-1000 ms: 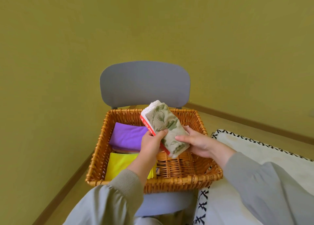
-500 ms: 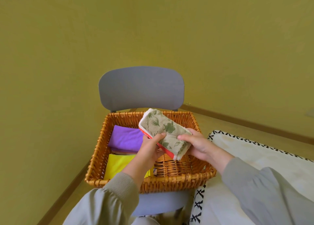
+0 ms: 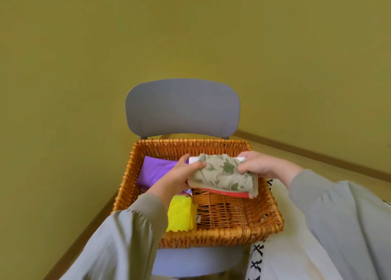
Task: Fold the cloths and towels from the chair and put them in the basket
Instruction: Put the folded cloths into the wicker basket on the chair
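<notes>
A folded beige towel with a green leaf print and a red edge [image 3: 224,176] hangs flat over the right half of the wicker basket [image 3: 266,222]. My left hand [image 3: 179,178] grips its left end and my right hand [image 3: 260,165] grips its right end. Inside the basket, on the left, lie a folded purple cloth [image 3: 154,171] at the back and a folded yellow cloth [image 3: 179,216] at the front. The basket stands on the seat of a grey chair [image 3: 182,108].
An olive-yellow wall rises close behind and to the left of the chair. A white textile with a black cross-stitch border [image 3: 281,256] lies at the right, touching the basket. A wooden baseboard [image 3: 317,155] runs along the floor.
The leaf-print towel has turned from standing tilted to lying flat and has come lower over the basket's right half. Both hands keep hold of it, now at its ends.
</notes>
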